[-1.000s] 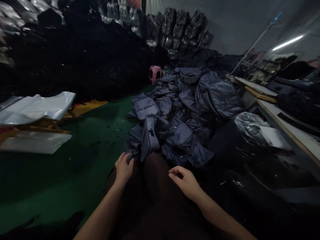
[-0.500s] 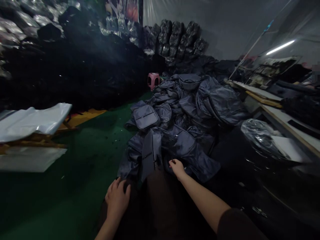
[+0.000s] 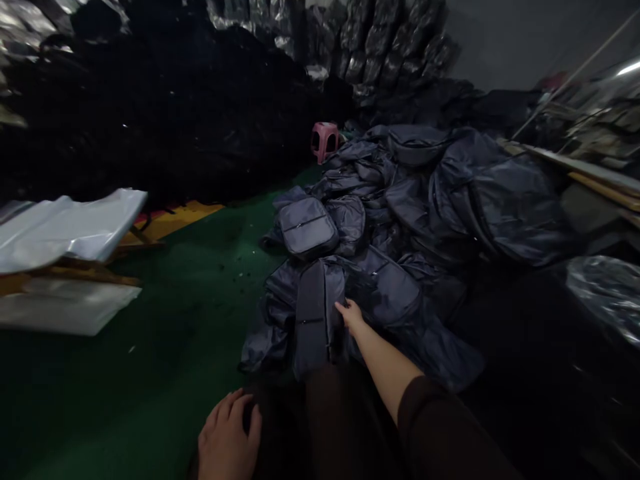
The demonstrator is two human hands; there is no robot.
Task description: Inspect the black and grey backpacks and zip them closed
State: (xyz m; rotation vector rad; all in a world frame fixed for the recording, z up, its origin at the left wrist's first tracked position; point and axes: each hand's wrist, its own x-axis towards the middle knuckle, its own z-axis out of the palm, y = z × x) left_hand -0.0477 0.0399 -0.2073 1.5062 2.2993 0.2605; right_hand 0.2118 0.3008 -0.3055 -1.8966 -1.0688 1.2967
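My right hand [image 3: 351,315] reaches forward, its fingers closed on the right edge of a dark grey backpack [image 3: 311,313]. That backpack stands on end at the near side of the pile, its zip toward me. Over my dark-clad leg lies my left hand [image 3: 230,430], fingers spread, holding nothing. Just behind the gripped piece, another grey backpack [image 3: 309,227] with a short zip lies face up. To the right of my right hand, a limp dark backpack [image 3: 393,287] spreads over the heap. My right fingertips are small and partly dark.
A pink stool [image 3: 325,141] stands behind the pile. White sheeting [image 3: 70,230] covers a low wooden stand at left on the green floor [image 3: 200,293]. Black goods are heaped along the back left, with plastic-wrapped bundles [image 3: 380,40] behind. Clear plastic [image 3: 607,293] lies at right.
My right hand has moved forward and closed on the backpack's edge. My left hand stays on my leg. The view has tilted down and turned slightly left.
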